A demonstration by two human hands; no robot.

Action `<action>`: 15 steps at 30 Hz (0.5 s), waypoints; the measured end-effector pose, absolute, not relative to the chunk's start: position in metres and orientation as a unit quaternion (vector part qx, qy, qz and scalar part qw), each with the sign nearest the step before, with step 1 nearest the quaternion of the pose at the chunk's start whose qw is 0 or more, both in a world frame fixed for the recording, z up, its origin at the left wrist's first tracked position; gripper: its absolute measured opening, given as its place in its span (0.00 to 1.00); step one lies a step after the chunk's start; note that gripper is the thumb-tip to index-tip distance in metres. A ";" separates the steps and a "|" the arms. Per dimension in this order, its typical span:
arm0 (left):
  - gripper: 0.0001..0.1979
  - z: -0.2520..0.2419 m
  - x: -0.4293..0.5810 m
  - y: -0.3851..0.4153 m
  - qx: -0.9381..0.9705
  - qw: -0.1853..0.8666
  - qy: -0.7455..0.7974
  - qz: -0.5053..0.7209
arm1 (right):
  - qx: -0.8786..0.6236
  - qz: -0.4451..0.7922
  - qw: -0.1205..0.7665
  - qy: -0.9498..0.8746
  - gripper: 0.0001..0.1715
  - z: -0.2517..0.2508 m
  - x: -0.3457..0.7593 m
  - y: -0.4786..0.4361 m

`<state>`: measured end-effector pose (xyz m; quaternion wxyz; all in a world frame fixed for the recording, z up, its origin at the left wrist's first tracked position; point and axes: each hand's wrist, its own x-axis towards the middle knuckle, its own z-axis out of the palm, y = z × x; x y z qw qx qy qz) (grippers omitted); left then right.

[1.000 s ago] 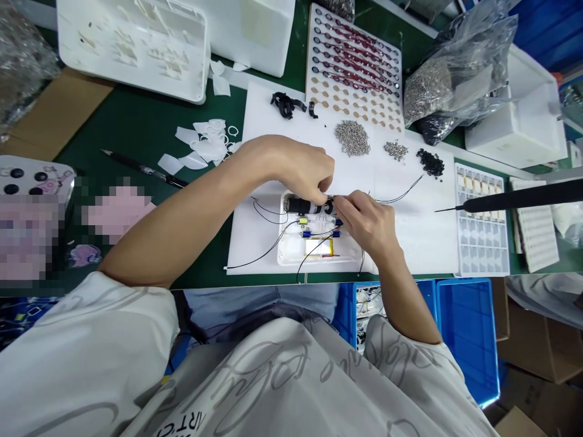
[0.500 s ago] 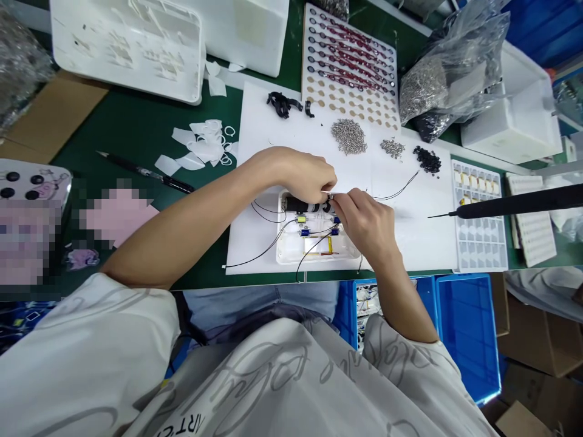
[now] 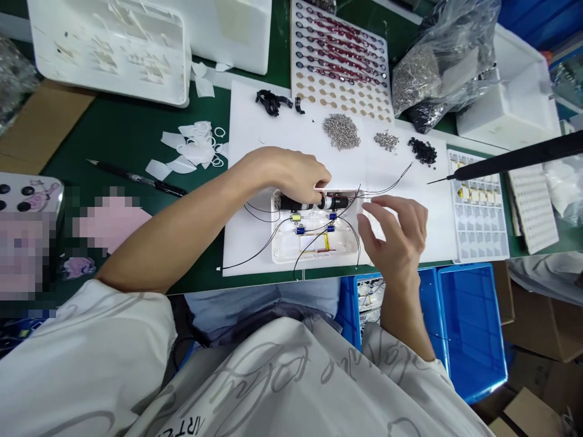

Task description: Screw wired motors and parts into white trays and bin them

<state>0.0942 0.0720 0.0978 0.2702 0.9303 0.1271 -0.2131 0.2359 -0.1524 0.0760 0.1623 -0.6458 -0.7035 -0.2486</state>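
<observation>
A white plastic housing (image 3: 283,254) lies on the white sheet in front of me, with black cylinders (image 3: 336,202) along its far side. Inside it are small blue parts (image 3: 331,229), a yellow-edged flat piece and thin black wires (image 3: 314,241), some running out over the rim. My left hand (image 3: 300,175) reaches over the far side of the housing, fingers curled down between the cylinders; what its fingertips grip is hidden. Just right of the housing, my right hand (image 3: 398,233) is raised with thumb and fingers apart, holding nothing visible.
Piles of small screws (image 3: 341,132) and black bits (image 3: 422,152) lie beyond the housing. A black screwdriver-like tool (image 3: 510,161) juts in from the right above a compartment tray (image 3: 483,240). A pen (image 3: 136,178) and white scraps (image 3: 198,145) lie left.
My right hand has let go at the cylinders and moved right, its fingers spreading. My left hand stays at the housing. The view has shifted slightly, and the hanging tool appears more tilted.
</observation>
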 end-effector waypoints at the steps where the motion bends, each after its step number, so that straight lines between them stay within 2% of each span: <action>1: 0.17 0.097 0.094 0.073 0.929 0.274 0.127 -0.214 | -0.653 -0.245 0.182 -0.693 0.13 0.074 0.238 -0.160; 7: 0.16 0.094 0.095 0.077 0.932 0.261 0.120 -0.223 | -0.701 -0.226 0.256 -0.625 0.12 0.053 0.246 -0.204; 12: 0.13 0.094 0.098 0.078 0.933 0.244 0.088 -0.247 | -0.745 -0.186 0.275 -0.579 0.11 0.033 0.236 -0.233; 15: 0.15 0.095 0.098 0.075 0.925 0.257 0.111 -0.257 | -0.770 -0.145 0.290 -0.549 0.08 0.025 0.223 -0.240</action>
